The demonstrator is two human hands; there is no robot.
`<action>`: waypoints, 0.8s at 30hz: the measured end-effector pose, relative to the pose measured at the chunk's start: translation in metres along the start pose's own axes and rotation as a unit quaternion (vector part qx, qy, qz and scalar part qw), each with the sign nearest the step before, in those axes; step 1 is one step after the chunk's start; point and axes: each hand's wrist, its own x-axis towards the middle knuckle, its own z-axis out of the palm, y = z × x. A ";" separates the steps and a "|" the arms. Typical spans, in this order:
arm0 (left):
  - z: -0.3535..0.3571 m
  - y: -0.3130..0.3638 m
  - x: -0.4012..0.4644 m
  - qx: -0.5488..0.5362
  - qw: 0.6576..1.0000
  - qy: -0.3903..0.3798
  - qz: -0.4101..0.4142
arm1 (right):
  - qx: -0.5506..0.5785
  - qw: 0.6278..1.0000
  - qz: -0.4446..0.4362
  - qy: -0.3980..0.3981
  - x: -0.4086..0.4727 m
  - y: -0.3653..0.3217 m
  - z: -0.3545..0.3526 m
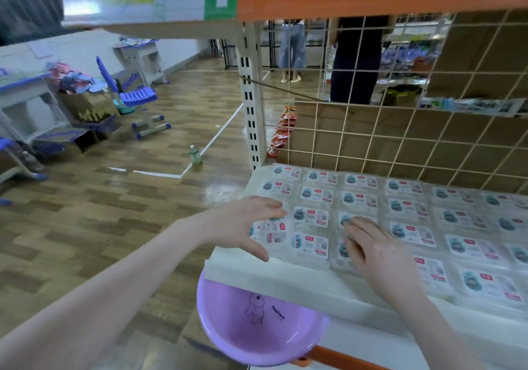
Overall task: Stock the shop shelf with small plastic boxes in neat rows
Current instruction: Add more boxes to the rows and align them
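Your left hand (pixel 243 224) and right hand (pixel 377 251) lie flat, fingers straight, on the plastic boxes (pixel 311 218) at the shelf (pixel 285 277) front; purple basin (pixel 257 321) below.

The scene is brightly and evenly lit from overhead, with soft, faint shadows. Pale glare pools on the glossy wooden floor (pixel 120 204), strongest beside the white shelf (pixel 285 278). The wide lens bends straight lines: the wire grid (pixel 400 129) bows and the upright post (pixel 251 98) leans. The upper left corner is smeared and washed out, its papers unreadable. The box labels (pixel 311 217) are soft, blurring more toward the right edge. The purple bowl (pixel 257 327) shows a mild sheen.
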 end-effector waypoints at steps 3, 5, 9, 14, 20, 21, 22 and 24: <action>-0.008 -0.008 0.006 -0.003 0.999 -0.044 0.029 | -0.001 1.000 0.002 -0.002 0.000 -0.001 -0.001; -0.009 -0.011 0.014 0.025 0.996 -0.072 0.035 | -0.005 1.000 0.002 -0.003 0.001 -0.002 -0.003; -0.003 -0.013 0.029 0.065 0.995 -0.079 -0.005 | -0.009 1.000 0.007 -0.007 0.002 -0.003 -0.005; -0.002 -0.005 0.034 0.059 0.997 -0.056 -0.007 | -0.009 1.000 0.011 -0.020 0.002 -0.003 -0.006; 0.004 0.011 0.012 0.183 0.983 0.026 -0.004 | -0.023 1.000 0.002 -0.016 0.001 -0.002 -0.006; 0.007 0.013 0.009 0.182 0.982 0.042 -0.007 | -0.028 1.000 0.000 -0.012 0.001 -0.002 -0.006; 0.011 0.014 0.007 0.173 0.983 0.054 -0.005 | -0.031 0.999 -0.001 -0.009 0.001 -0.003 -0.005; 0.015 0.016 0.005 0.150 0.987 0.062 0.007 | -0.031 1.000 -0.002 -0.003 0.001 -0.003 -0.004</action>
